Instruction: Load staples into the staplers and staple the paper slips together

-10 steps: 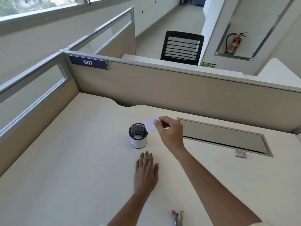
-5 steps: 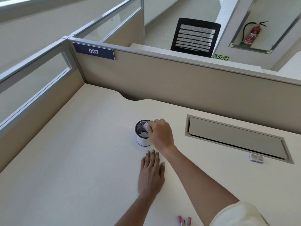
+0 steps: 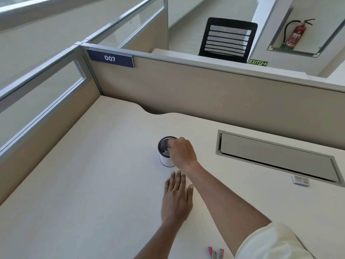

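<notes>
Right hand [image 3: 182,153] at the round black-mesh, white-based cup [image 3: 165,160], left hand [image 3: 176,199] flat on the cream desk [image 3: 93,184].
Right fingers curl down over the cup rim (tips hidden, grip unclear). Pink-and-grey stapler [image 3: 216,253] at the near edge; small white-and-purple staple box [image 3: 300,180] just beside the grey recessed cable hatch [image 3: 276,157].

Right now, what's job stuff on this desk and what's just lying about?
Job: staplers; small box, likely staples; cup, right hand at its mouth.
Lying about: cable flap; chair; extinguisher; 007 plate.
</notes>
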A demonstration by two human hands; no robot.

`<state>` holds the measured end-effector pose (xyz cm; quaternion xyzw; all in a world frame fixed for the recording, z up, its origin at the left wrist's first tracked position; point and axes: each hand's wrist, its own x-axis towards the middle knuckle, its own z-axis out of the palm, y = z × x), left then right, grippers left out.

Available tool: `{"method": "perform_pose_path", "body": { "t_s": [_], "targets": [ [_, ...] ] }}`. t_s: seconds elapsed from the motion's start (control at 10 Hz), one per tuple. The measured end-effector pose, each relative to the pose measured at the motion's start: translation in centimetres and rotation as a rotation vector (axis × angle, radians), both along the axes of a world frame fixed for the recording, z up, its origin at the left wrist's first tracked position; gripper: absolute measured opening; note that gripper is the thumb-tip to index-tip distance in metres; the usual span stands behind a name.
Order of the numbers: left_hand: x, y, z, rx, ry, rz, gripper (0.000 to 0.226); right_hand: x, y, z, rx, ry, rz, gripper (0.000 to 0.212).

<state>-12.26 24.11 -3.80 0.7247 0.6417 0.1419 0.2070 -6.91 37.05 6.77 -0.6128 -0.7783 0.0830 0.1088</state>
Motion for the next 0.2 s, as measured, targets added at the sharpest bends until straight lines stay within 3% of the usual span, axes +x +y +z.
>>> {"method": "perform_pose_path", "body": {
  "t_s": [0.2],
  "targets": [
    [0.12, 0.1, -0.5, -0.002, 0.006, 0.012, 0.067, 1.88, -0.74, 0.14, -0.028, 0.277, -0.016, 0.019]
  ]
}}
